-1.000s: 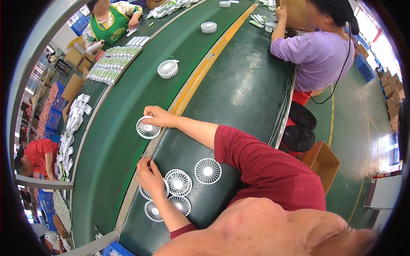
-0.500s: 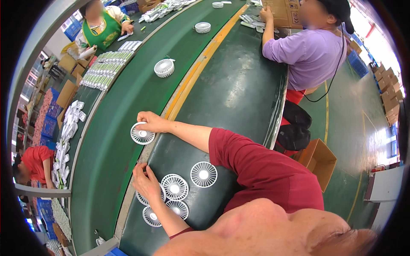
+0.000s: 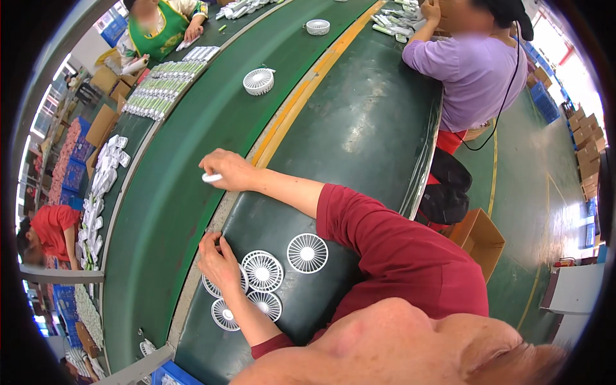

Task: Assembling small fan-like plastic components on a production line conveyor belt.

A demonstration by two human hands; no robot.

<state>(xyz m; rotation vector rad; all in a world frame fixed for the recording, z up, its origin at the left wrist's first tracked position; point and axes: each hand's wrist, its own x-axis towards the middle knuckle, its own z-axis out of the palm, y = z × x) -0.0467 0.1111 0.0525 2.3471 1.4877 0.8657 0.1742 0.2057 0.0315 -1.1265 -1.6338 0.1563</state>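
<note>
My right hand (image 3: 230, 171), reaching over the green conveyor belt (image 3: 170, 212), pinches a round white fan grille (image 3: 212, 178) that appears edge-on. My left hand (image 3: 219, 264) is at the near edge of the belt, above the dark table. Its thumb and fingers are apart, and I see nothing between them. Beside and partly under that hand lie several white spoked fan grilles, among them one overlapping others (image 3: 262, 271) and one near the forearm (image 3: 226, 314). Another grille (image 3: 307, 253) lies apart, closer to my right sleeve.
A round white fan part (image 3: 258, 81) and another one (image 3: 317, 27) sit farther up the belt. Across it are rows of green-and-white packs (image 3: 160, 90) and a person in a green apron (image 3: 157, 35). A person in purple (image 3: 471, 83) stands far right, near an open carton (image 3: 478, 240).
The grille in my right hand has turned from showing its spoked face to edge-on. My left hand stays by the grilles. The whole view has shifted slightly.
</note>
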